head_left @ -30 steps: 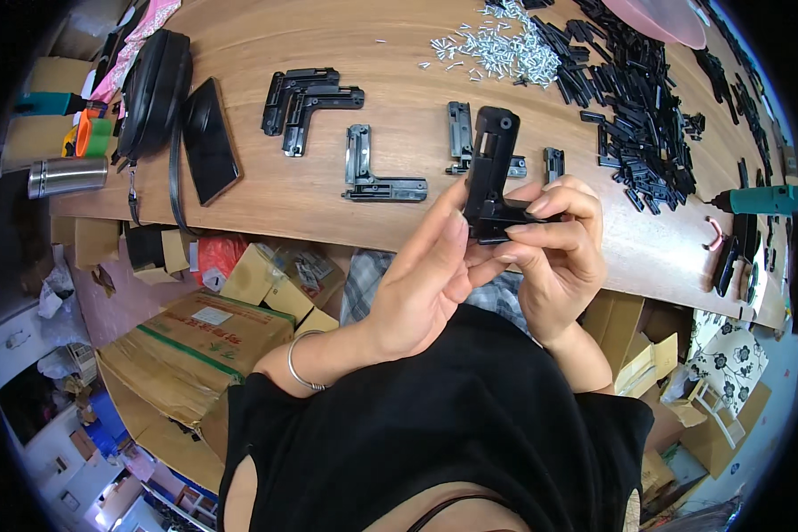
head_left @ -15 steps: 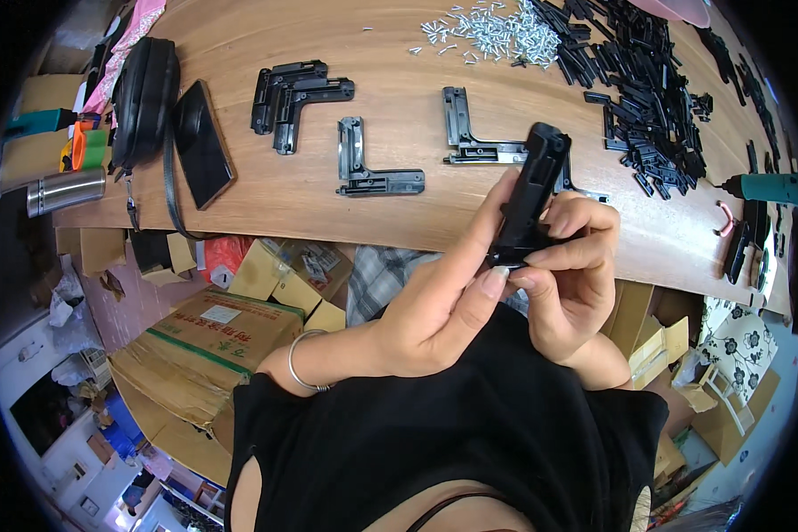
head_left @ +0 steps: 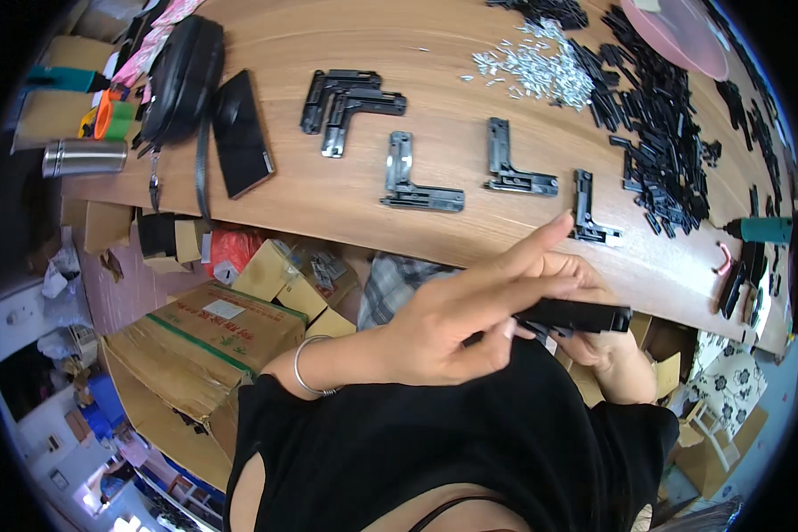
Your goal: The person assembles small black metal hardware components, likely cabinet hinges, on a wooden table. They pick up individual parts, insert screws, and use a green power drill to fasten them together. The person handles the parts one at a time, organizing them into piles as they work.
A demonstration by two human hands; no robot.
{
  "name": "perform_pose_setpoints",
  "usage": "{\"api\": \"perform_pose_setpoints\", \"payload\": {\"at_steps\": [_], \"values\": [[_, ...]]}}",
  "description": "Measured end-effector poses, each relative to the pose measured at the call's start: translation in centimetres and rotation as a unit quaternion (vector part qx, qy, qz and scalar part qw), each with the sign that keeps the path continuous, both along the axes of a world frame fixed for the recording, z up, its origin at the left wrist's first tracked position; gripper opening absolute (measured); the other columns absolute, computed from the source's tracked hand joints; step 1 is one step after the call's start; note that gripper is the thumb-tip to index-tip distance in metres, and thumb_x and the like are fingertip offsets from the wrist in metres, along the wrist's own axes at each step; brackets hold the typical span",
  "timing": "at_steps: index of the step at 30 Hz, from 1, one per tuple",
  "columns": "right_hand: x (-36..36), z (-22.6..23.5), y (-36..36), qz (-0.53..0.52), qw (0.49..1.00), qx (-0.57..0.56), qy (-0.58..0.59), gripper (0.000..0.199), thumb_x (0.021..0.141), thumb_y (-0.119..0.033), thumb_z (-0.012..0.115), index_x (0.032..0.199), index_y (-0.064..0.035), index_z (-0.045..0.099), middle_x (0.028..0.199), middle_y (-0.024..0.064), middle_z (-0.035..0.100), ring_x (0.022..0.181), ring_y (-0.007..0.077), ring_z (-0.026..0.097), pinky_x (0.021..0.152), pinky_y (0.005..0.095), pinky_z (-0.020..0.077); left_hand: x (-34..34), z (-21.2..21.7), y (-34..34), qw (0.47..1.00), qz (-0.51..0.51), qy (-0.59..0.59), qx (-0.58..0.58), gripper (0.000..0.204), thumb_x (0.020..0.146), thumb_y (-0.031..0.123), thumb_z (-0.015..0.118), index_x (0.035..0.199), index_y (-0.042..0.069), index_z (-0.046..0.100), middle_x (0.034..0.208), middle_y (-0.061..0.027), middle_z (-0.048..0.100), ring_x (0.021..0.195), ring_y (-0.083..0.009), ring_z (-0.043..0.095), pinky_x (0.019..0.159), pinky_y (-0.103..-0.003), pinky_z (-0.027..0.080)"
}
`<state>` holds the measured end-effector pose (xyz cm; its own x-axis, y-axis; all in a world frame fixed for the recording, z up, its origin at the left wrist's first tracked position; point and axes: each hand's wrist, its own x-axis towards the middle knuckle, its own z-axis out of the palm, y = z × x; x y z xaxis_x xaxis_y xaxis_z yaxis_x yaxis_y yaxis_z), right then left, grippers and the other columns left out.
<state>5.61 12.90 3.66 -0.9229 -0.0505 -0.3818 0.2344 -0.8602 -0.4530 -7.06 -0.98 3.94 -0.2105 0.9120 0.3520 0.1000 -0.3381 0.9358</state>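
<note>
Both hands hold a flat black plastic bar (head_left: 585, 315) level in front of my chest, below the table's near edge. My left hand (head_left: 470, 310) lies over its left end with the forefinger stretched out. My right hand (head_left: 598, 341) grips it from underneath and is partly hidden. On the wooden table (head_left: 346, 199) lie three black L-shaped brackets (head_left: 412, 177), (head_left: 510, 164), (head_left: 590, 213) in a row. A small stack of the same brackets (head_left: 346, 102) sits further left.
A heap of black plastic parts (head_left: 665, 133) and a pile of small silver screws (head_left: 541, 66) lie at the far right. A black pouch (head_left: 182, 80), a dark phone (head_left: 239, 133) and a steel flask (head_left: 84, 158) are at the left. Cardboard boxes (head_left: 213, 337) stand under the table.
The black bar stood upright against the table's edge; now it lies level, lower and closer to my body. The view has shifted, so the table sits higher in the picture.
</note>
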Motion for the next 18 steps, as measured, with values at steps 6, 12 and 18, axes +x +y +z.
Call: {"api": "perform_pose_setpoints", "payload": {"at_steps": [6,12,18], "values": [[-2.1,-0.8,-1.7,-0.033,0.991,0.127,0.023,0.012,0.086,-0.003,0.055,0.093,0.0033,0.063,0.090,0.0071,0.062,0.084,0.0108,0.059,0.075,0.0219,0.0456,-1.1,-1.2,-2.2,0.994,0.075,0.057,-0.063,0.041,0.082,0.001,0.057,0.122,-0.004,0.049,0.135,-0.0225,0.039,0.118,-0.0277,0.049,0.091,-0.033,0.044],[-8.9,0.4,1.9,0.076,0.706,0.699,0.084,0.017,0.082,-0.010,0.062,0.097,-0.0051,0.068,0.092,0.0104,0.068,0.089,0.0152,0.063,0.079,0.0295,0.0480,-2.7,-2.7,-5.1,0.902,0.361,-0.214,-0.099,0.050,0.089,0.005,0.052,0.133,-0.003,0.030,0.101,-0.0205,0.061,0.088,-0.0175,0.062,0.067,-0.025,0.055],[-19.5,-4.3,17.0,-0.113,0.199,0.971,0.075,0.017,0.075,-0.011,0.061,0.090,-0.0099,0.069,0.087,0.0059,0.063,0.087,0.0251,0.057,0.077,0.0362,0.0466,-7.2,-5.6,-7.0,0.771,0.507,0.266,-0.280,0.040,0.086,0.015,0.056,0.125,0.008,0.049,0.065,-0.0149,0.062,0.051,-0.0181,0.061,0.047,-0.028,0.046]]}}
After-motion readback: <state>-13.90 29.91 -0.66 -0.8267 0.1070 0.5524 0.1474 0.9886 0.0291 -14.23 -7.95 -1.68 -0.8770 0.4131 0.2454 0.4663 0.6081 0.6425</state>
